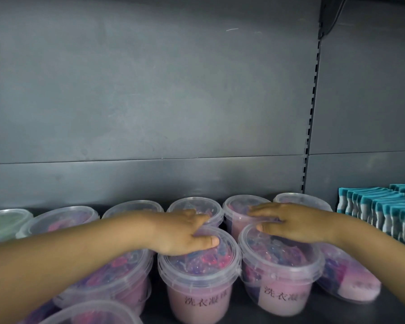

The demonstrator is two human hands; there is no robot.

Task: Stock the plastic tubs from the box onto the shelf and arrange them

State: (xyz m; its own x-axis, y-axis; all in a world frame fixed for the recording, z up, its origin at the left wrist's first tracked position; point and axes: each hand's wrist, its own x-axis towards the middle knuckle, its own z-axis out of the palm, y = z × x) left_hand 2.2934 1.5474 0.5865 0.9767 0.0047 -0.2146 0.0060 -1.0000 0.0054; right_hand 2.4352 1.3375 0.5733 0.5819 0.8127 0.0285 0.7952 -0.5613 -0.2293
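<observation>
Tubs [63,218] stood in rows on the shelf [394,308]. The left hand [185,232] lay flat on a front tub [199,284], the right hand [295,223] on its neighbour [283,277]. Fingers were straight, gripping nothing, and each tub sat upright directly under its own hand.

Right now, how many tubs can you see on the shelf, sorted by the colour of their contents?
Pink-purple tubs: 10 clearly in view; the bottom-left corner may hide another
Green tub: 1
Total: 11
</observation>
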